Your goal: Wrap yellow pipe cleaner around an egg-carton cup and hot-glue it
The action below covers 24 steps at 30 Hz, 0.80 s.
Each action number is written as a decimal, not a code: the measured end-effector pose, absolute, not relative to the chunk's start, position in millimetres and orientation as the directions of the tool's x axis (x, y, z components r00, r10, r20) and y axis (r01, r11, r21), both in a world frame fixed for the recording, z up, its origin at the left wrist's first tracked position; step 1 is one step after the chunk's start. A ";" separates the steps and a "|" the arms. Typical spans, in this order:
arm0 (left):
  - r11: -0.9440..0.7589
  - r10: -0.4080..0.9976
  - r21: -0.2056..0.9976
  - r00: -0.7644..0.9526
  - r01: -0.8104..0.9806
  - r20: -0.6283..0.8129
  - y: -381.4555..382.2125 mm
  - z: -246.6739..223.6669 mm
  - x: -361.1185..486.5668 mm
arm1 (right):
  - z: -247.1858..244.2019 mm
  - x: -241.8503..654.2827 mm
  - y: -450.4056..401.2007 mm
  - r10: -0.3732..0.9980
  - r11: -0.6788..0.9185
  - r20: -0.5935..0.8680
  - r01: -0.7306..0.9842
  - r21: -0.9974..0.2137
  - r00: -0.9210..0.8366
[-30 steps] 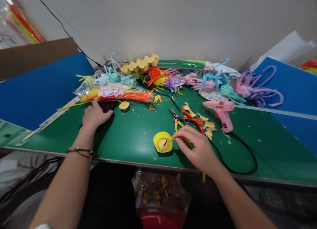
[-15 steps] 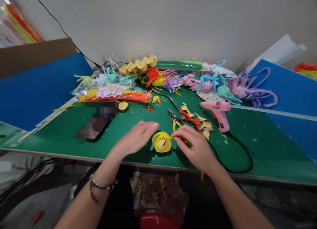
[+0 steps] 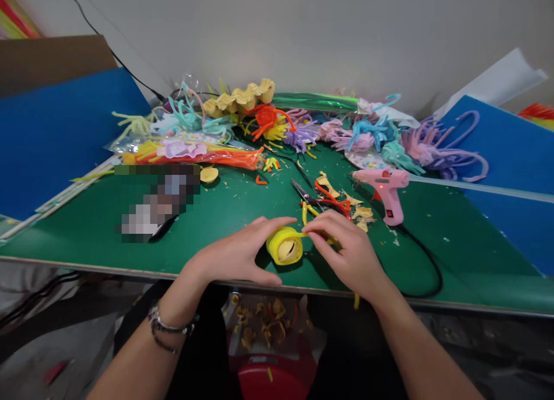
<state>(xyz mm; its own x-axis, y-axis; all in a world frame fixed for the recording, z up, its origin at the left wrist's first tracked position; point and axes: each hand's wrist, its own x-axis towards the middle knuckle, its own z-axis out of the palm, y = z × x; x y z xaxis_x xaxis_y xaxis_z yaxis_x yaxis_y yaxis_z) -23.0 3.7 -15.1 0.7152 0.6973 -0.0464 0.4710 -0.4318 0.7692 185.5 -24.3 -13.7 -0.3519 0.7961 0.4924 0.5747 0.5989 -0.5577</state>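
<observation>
Just below the frame's centre, yellow pipe cleaner (image 3: 281,235) already rings an egg-carton cup (image 3: 288,251) in several coils; a tail dangling past the front edge (image 3: 108,268) looks unwound. The right hand (image 3: 348,253) pinches the strand; the left hand (image 3: 240,250) spreads wide beside it, contact unclear. Green tabletop (image 3: 229,215) lies bare centre-left; scissors (image 3: 306,197) crowd centre-right.
</observation>
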 end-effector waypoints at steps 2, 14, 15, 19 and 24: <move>-0.469 0.701 0.748 0.713 0.470 -0.008 2.2 -16.3 -22.6 | -13.3 185.7 -24.6 0.792 0.600 0.507 0.585 -0.545 -0.340; -0.415 0.731 0.822 0.681 0.390 0.046 -0.9 -13.6 -21.5 | -11.8 183.9 -25.3 0.749 0.613 0.614 0.611 -0.501 -0.248; -0.387 0.728 0.849 0.684 0.361 0.041 -1.9 -13.8 -21.2 | -11.0 183.5 -26.0 0.740 0.619 0.629 0.608 -0.498 -0.238; -0.196 0.742 0.948 0.670 0.252 -0.024 -6.9 -15.1 -18.1 | -7.5 182.0 -27.8 0.708 0.647 0.666 0.595 -0.477 -0.237; -0.013 0.684 0.991 0.724 0.133 -0.088 -10.1 -13.8 -15.6 | -6.7 181.0 -27.8 0.680 0.689 0.673 0.568 -0.451 -0.290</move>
<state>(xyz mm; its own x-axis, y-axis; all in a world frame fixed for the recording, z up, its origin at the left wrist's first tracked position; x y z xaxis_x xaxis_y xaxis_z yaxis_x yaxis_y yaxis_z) -15.6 -10.1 -13.8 0.7238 0.6843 -0.0881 0.1328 -0.0128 0.9911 181.0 -27.8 -6.7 -0.2904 0.6799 0.6733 0.5677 0.6889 -0.4508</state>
